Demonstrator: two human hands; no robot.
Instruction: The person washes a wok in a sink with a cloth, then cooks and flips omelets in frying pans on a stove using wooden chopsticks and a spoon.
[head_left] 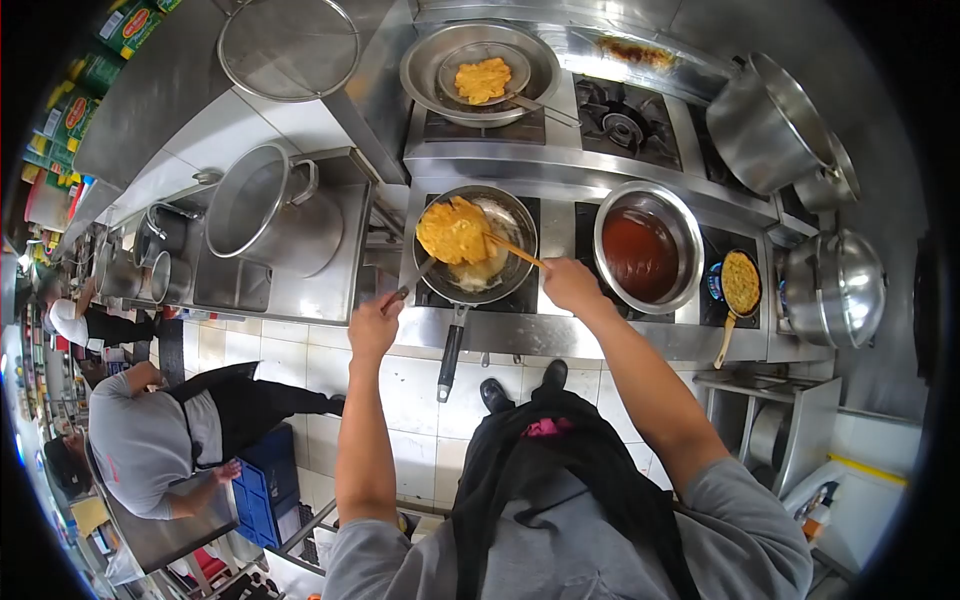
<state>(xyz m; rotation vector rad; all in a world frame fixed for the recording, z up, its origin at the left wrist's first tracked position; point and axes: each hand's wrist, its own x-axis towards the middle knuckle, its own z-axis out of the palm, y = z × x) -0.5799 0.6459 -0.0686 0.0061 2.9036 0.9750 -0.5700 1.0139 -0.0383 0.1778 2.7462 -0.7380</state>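
Observation:
My left hand [374, 326] is closed around the handle of a metal spatula [418, 276], whose head is hidden under a golden fried omelette [453, 230]. The omelette is over the left part of a dark frying pan [500, 285] with shiny oil in it. From the right, my right hand [574, 285] grips a slim wooden stick-like utensil [517, 251], and its far end meets the omelette's edge. Neither hand is on the pan's handle, which points toward me.
Right of the pan stands a steel pot of red-brown sauce [643, 255], then a small pan with an omelette [741, 282]. Behind, a strainer holding another golden piece [483, 80] rests in a wide bowl [420, 75]. A large stockpot [270, 210] is at left; a co-worker [150, 440] stands lower left.

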